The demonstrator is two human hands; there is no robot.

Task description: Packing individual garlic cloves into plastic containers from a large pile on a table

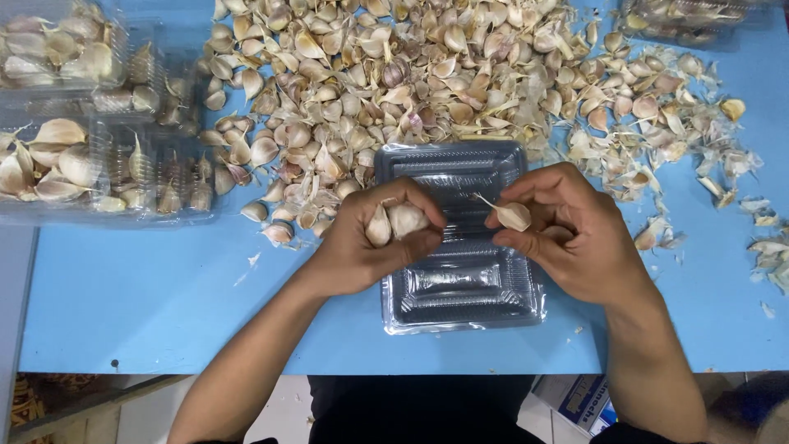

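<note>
Left hand: your fingers clasp two garlic cloves over the tray.
Right hand: pinches one clove.
Handling: probably light, firm, papery skin; grip the body, not the tip.

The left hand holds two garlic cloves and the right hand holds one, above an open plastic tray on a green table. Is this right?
Not quite: the table is blue, not green, as the head view shows. The rest holds: the left hand holds two cloves, the right hand one clove, above the tray.
</note>
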